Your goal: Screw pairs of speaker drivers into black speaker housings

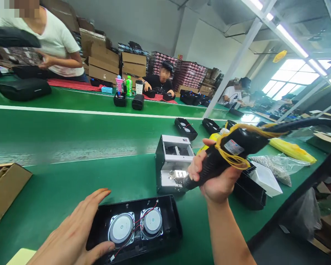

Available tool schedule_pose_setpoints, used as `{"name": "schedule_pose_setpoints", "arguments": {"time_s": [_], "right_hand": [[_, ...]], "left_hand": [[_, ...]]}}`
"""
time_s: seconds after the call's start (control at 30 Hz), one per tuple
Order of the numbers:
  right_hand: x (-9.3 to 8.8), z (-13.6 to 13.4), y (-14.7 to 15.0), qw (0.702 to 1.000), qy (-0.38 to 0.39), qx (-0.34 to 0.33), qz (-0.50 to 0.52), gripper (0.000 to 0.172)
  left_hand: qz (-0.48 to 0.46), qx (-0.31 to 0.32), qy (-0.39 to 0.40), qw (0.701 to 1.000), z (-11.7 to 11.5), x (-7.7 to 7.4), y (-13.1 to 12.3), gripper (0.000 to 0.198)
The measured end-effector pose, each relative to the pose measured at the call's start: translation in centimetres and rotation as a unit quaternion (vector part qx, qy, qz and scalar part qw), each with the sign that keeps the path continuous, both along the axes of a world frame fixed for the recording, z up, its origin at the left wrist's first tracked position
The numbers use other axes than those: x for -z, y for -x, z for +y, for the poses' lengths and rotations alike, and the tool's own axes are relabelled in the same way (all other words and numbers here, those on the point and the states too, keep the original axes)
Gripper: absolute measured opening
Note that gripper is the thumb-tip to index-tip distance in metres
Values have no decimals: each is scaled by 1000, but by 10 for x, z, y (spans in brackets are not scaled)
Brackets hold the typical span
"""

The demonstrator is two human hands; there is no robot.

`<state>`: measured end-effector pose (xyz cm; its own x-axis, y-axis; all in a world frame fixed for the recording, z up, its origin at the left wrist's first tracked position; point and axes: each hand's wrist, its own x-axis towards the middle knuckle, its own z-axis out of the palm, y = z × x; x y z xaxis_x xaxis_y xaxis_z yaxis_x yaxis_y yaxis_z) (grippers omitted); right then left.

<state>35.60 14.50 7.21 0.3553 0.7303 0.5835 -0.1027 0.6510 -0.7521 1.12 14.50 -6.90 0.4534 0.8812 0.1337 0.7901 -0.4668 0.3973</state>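
My left hand (74, 232) lies flat with fingers stretched on the left end of a black speaker housing (135, 226) that holds two round silver speaker drivers with red and black wires. My right hand (215, 176) is wrapped round a black electric screwdriver (226, 154) bound with yellow cord, its cable arching off to the right. The screwdriver's tip points down-left at the grey screw feeder box (173, 163) just behind the housing.
A cardboard box (5, 187) sits at the left edge. Black trays (186, 128), a yellow bag (292, 150), a bag of screws (278, 167) and a white box (266, 178) lie to the right. Across the green conveyor (71, 125), other people work beside stacked cartons and bottles.
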Motion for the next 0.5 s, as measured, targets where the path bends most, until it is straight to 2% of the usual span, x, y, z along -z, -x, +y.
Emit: {"name": "schedule_pose_setpoints", "arguments": {"time_s": [0.07, 0.17, 0.27, 0.37, 0.5], "right_hand": [[-6, -4, 3, 1000, -4, -4, 3, 73], [-20, -9, 11, 1000, -16, -22, 12, 72], [-34, -10, 30, 997, -24, -65, 22, 66], [-41, -6, 59, 993, -36, -110, 31, 63], [-34, 4, 102, 982, -28, -175, 60, 63]], "left_hand": [[22, -23, 61, 998, -1, -10, -8, 97], [61, -42, 152, 986, -2, -36, -24, 101], [68, -45, 178, 981, -4, -58, -35, 97], [47, -37, 187, 981, -5, -66, -38, 89], [17, -42, 195, 980, -7, -67, -36, 90]]}}
